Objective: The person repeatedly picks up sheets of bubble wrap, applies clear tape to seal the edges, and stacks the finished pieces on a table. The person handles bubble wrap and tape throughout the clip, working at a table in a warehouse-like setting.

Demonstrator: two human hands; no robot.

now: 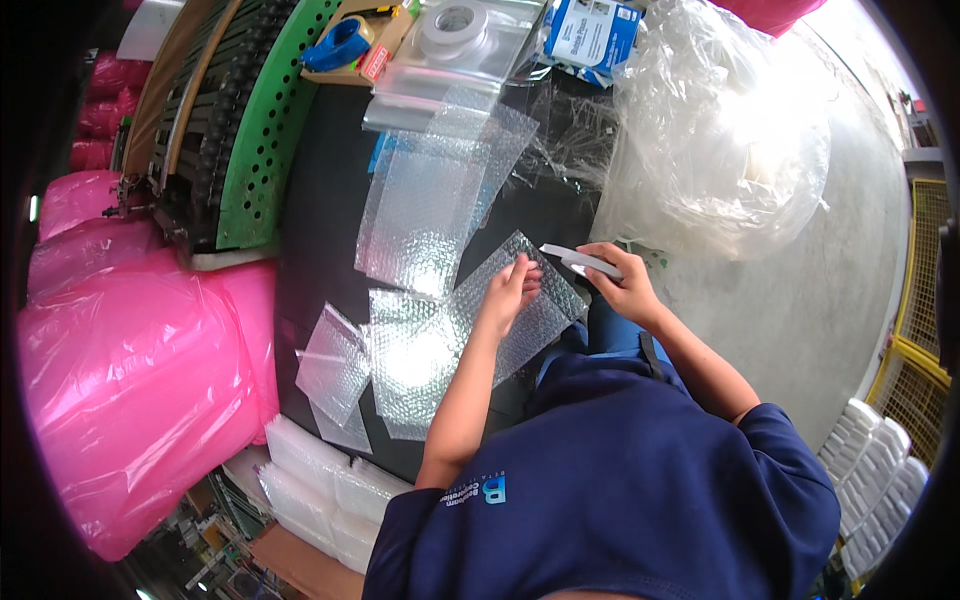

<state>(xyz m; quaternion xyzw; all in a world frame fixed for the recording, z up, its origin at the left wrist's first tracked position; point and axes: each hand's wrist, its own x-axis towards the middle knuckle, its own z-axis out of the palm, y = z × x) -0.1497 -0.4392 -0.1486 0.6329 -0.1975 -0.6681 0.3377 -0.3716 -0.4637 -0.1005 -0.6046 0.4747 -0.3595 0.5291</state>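
Head view: the right hand (622, 282) is closed around a grey utility knife (582, 260), which it holds just above and beside the upper right of a translucent bubble-wrap sheet (530, 325). The knife's long axis runs from upper left to lower right at a shallow slope; its narrow end points left, away from the palm, and the grip presumably serves to keep that end exposed and under control. The left hand (515, 288) is over the sheet near its top corner, fingers partly bent; whether they pinch the film or only rest against it cannot be told. Its position so close to the corner would suit steadying the light sheet. The sheet lies askew on the dark table (320, 200), directly in front of the torso, probably for short reach. One corner points toward the top of the view, and its longer axis appears to run from upper right to lower left, where a glossy bubble-wrap piece (400, 350) adjoins or overlaps it. Further bubble-wrap sheets (420, 200) lie beyond, apparently arranged within left-hand reach.
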